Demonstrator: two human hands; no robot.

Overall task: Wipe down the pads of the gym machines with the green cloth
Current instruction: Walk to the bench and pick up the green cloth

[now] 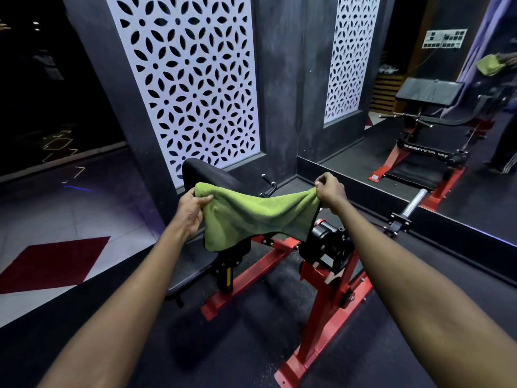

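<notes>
The green cloth [251,217] hangs stretched between my two hands, above a red-framed gym machine [327,301]. My left hand [193,211] grips the cloth's left corner, thumb over the edge. My right hand [330,190] pinches the right corner from above. Behind the cloth, a black arm pad [207,175] of the machine rises at an angle, partly hidden by the cloth. A black seat pad [190,271] lies lower, under my left forearm.
A dark wall with white lattice panels [190,88] stands right behind the machine. A mirror on the right reflects the machine's pad [428,92] and the cloth. A chrome weight peg [414,203] sticks out at the right. Black rubber flooring [223,345] lies below.
</notes>
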